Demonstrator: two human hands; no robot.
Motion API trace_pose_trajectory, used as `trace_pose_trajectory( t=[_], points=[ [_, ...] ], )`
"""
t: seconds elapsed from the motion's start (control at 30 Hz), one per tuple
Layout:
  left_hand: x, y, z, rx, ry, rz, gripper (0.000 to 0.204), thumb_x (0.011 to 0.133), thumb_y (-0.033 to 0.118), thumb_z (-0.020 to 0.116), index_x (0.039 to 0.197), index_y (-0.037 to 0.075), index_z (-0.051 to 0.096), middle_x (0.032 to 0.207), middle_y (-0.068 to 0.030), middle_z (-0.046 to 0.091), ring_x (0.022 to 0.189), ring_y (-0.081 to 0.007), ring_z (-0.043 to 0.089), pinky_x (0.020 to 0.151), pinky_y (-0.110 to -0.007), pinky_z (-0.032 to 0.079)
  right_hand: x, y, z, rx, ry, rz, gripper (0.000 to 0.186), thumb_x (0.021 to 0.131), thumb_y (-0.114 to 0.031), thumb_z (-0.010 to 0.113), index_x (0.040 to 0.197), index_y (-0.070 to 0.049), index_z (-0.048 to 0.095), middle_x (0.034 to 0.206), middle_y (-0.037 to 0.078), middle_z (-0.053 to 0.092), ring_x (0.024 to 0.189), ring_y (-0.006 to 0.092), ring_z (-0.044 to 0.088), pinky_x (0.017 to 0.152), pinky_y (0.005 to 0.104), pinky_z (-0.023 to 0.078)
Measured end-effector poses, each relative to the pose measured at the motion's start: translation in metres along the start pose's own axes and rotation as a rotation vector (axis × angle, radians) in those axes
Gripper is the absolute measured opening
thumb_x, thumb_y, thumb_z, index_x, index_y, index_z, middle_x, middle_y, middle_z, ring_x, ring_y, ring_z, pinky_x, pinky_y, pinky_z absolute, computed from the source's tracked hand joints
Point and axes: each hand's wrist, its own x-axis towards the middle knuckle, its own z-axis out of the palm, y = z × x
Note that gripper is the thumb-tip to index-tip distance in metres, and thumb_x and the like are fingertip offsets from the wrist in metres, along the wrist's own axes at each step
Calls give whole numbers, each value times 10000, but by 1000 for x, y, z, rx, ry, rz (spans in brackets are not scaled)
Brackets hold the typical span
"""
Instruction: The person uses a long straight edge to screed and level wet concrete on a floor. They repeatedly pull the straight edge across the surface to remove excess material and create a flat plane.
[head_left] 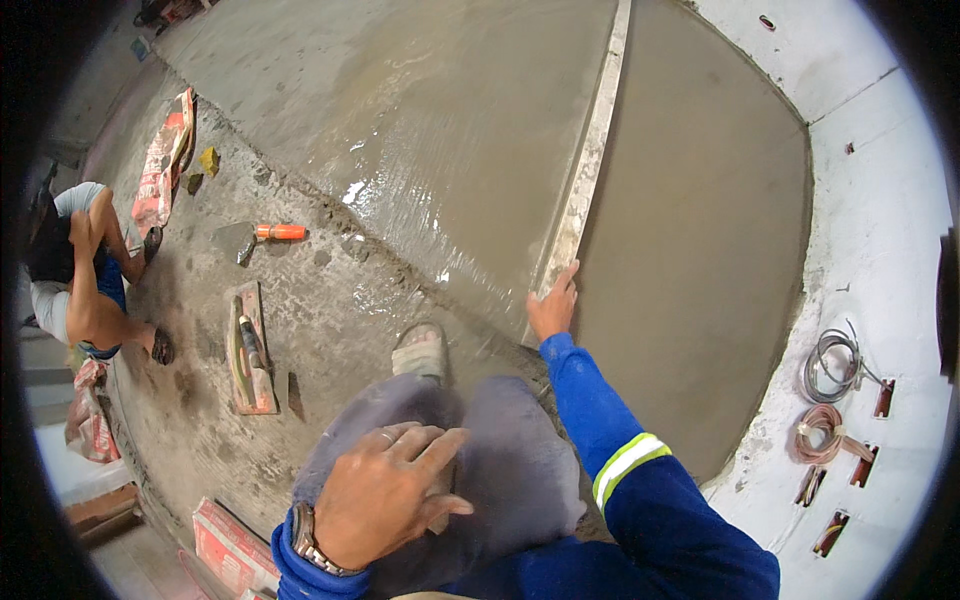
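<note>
My right hand (554, 303) is closed around the near end of a long, pale straightedge (590, 150). The straightedge lies across wet grey mortar (450, 130) and runs away from me to the far edge. To its right the mortar (700, 200) looks smooth, while on the left it is rougher with shiny water on it. My left hand (395, 490), with a ring and a wristwatch, hovers over my knees. Its fingers are stretched out and apart, and I see nothing held in it. A plastering float (250, 350) with a trowel (256, 360) on it lies left of my sandalled foot (420, 350).
A trowel with an orange handle (280, 232) lies on the rough floor. At the left, another person (90, 270) crouches near a red-and-white sack (163, 165). Cable coils (820, 434) hang from wall boxes on the right. More red-and-white bags (232, 548) are at lower left.
</note>
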Motion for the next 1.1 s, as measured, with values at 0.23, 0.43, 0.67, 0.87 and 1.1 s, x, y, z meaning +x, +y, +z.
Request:
trace_pose_trajectory(
  t=[0.23, 0.43, 0.67, 0.87, 1.1],
  points=[
    [3, 4, 1, 10, -16, 39, 619, 761, 431, 733, 1240, 74, 569, 1117, -115, 646, 1021, -316, 632, 867, -393, 515, 25, 3, -1, -8, 61, -63, 1120, 705, -96, 747, 1508, 67, -17, 1304, 355, 447, 1200, 493, 449, 1094, 497, 319],
    [4, 3, -2, 24, 7, 10, 615, 763, 429, 732, 1238, 75, 570, 1106, -110, 645, 1027, -315, 628, 867, -389, 513, 13, -1, 6, 23, 42, -51, 1110, 704, -104, 747, 1509, 68, 4, 1291, 365, 455, 1187, 494, 458, 1085, 495, 326],
    [0, 2, -2, -2, -9, -27, 669, 735, 450, 736, 1287, 108, 574, 1141, -140, 646, 1005, -343, 633, 850, -416, 515, -2, -11, 10, 1, -11, -21, 1104, 714, -99, 744, 1513, 58, -2, 1317, 368, 439, 1230, 496, 430, 1089, 490, 330],
    [2, 3, 2, 18, -2, 31, 622, 765, 438, 726, 1244, 75, 566, 1085, -109, 642, 1001, -316, 630, 856, -392, 512, 18, -14, 20, 22, 36, -55, 1112, 715, -118, 745, 1514, 53, -8, 1317, 372, 435, 1214, 504, 438, 1073, 496, 351],
    [4, 6, -1, 28, -22, 5, 623, 763, 440, 727, 1242, 76, 565, 1079, -114, 643, 1019, -316, 631, 844, -395, 510, 22, -21, 20, 32, 14, -65, 1095, 698, -102, 733, 1501, 87, 13, 1338, 365, 418, 1236, 483, 431, 1108, 490, 302]
  ],
)
